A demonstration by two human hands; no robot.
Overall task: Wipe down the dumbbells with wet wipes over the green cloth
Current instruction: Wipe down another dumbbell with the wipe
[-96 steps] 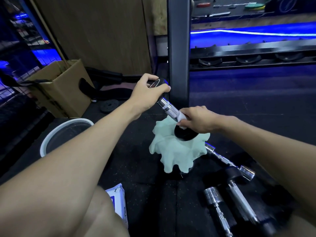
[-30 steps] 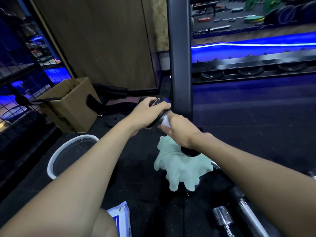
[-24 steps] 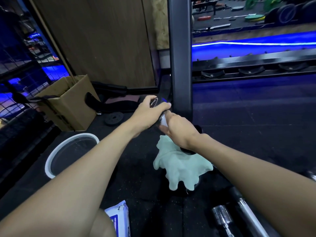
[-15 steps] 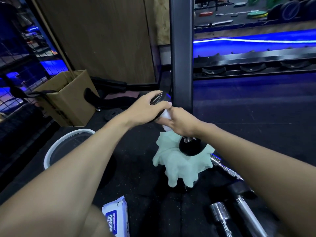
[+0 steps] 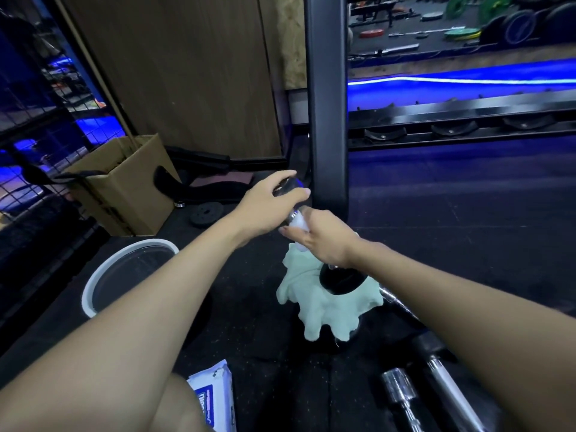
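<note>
A dumbbell stands tilted on the crumpled pale green cloth [image 5: 314, 304], its lower black head [image 5: 341, 280] resting in the folds. My left hand [image 5: 268, 207] is closed over the upper black head. My right hand [image 5: 322, 238] is wrapped around the metal handle just below, pressing a white wet wipe [image 5: 299, 222] against it. The handle itself is mostly hidden by my fingers.
A wet-wipe pack [image 5: 215, 397] lies at the bottom by my knee. A white bucket [image 5: 93, 285] stands left, with a cardboard box [image 5: 124, 188] behind it. Chrome bars [image 5: 402, 397] lie at the lower right. A black rack post [image 5: 327, 120] rises just behind the dumbbell.
My right hand with the wipe slid from the bottom of the handle up to just under my left hand. The lower black head has come into view on the cloth.
</note>
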